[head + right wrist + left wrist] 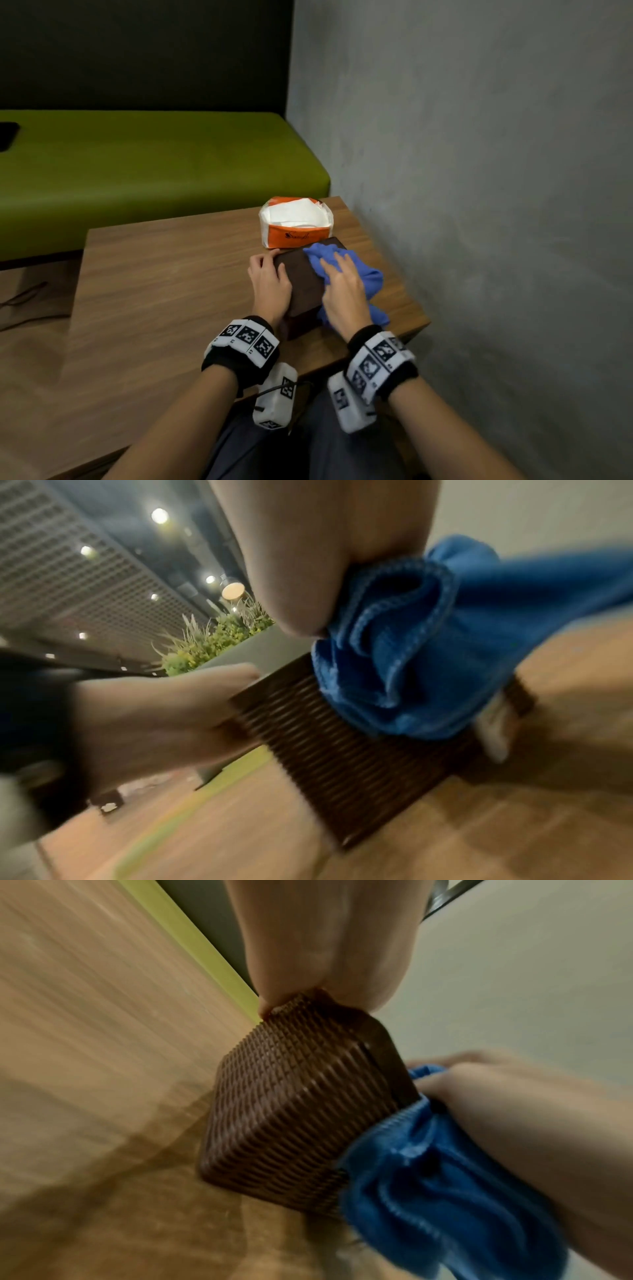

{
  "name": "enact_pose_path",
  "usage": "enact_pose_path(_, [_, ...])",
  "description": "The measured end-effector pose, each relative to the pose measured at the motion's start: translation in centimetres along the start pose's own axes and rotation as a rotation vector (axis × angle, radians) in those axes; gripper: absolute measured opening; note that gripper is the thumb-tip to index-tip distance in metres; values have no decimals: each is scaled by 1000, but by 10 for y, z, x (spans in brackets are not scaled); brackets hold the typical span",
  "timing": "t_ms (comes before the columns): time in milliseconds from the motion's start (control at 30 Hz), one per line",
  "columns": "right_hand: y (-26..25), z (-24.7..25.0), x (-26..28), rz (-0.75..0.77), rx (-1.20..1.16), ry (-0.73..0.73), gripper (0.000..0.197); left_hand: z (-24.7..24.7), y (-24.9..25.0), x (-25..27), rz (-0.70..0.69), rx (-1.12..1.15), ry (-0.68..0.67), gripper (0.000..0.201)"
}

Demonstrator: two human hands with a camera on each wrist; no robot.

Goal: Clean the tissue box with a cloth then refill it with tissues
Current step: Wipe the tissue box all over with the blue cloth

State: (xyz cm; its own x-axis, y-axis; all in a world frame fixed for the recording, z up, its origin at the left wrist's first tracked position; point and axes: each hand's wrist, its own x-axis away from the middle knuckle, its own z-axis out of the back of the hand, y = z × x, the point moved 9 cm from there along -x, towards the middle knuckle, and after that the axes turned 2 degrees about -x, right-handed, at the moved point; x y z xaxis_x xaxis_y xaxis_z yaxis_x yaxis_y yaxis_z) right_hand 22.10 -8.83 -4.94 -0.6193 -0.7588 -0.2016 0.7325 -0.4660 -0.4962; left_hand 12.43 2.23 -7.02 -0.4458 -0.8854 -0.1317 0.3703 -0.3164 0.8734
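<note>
The tissue box (301, 284), a dark brown woven one, is sitting near the right edge of the table (164, 274), toward its near right corner, with its long side running away from you. Your left hand (270, 284) is gripping its left side, fingers curled over the top edge and thumb on the lid. Your right hand (344, 291) is lying flat with fingers spread, pressing the blue cloth (356, 274) onto the right half of the lid, and the rest of the cloth is spilling down the box's right side onto the table. The orange pack of tissues (296, 222) is standing just behind the box, touching or nearly touching it, close to the far right corner. You are, I judge, wiping the top. Watch two things: a long forward stroke is likely to nudge the pack toward the far edge, and the loose cloth trailing by the right edge could snag or slip off.
</note>
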Motion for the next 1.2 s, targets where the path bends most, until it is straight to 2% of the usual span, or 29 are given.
enact_pose_path(100, [-37, -21, 25, 210, -34, -140, 54, 0, -2, -8, 2, -25, -58, 34])
enact_pose_path(167, [-28, -12, 27, 278, 7, -198, 54, 3, 0, -9, -32, -56, -77, 32])
enact_pose_path(267, [8, 5, -3, 107, 18, -97, 49, 3, 2, -6, -41, -87, -54, 30])
enact_pose_path(333, [-1, -1, -9, 29, -36, -45, 49, 2, 3, -6, -34, -90, -40, 30])
enact_pose_path(433, [-32, -20, 15, 176, -66, -148, 51, -1, 3, -12, -33, -79, -77, 31])
enact_pose_path(500, [-26, -10, 27, 285, -40, -217, 52, -1, 0, -14, -47, -101, -114, 32])
enact_pose_path(533, [-14, 0, 25, 284, -28, -215, 52, -1, 1, -15, -70, -119, -127, 32])
enact_pose_path(633, [23, 22, 11, 95, -50, -121, 47, -5, 10, -15, -139, -198, -228, 37])
enact_pose_path(700, [19, 20, 10, 68, -92, -104, 46, -12, 18, -14, -178, -348, -364, 46])
enact_pose_path(733, [16, 17, 10, 85, -95, -113, 46, -16, 19, -12, -166, -450, -461, 58])
enact_pose_path(800, [14, 14, 8, 115, -89, -141, 47, -20, 13, -2, -77, -604, -619, 101])
enact_pose_path(867, [22, 14, -1, 74, -84, -102, 48, -24, 12, 10, -80, -693, -629, 126])
enact_pose_path(933, [20, 13, -3, 17, -97, -27, 49, -25, 14, 16, -134, -683, -530, 133])
enact_pose_path(967, [12, 8, 2, 39, -111, -19, 49, -23, 14, 14, -149, -647, -481, 135])
enact_pose_path(1067, [-14, -9, 35, 296, -92, -145, 54, -14, 8, 4, -132, -584, -458, 140])
enact_pose_path(1133, [-5, -1, 37, 371, -60, -183, 54, -13, 9, 3, -143, -577, -464, 138])
enact_pose_path(1200, [18, 11, 14, 241, -59, -107, 51, -14, 10, 5, -144, -575, -473, 134])
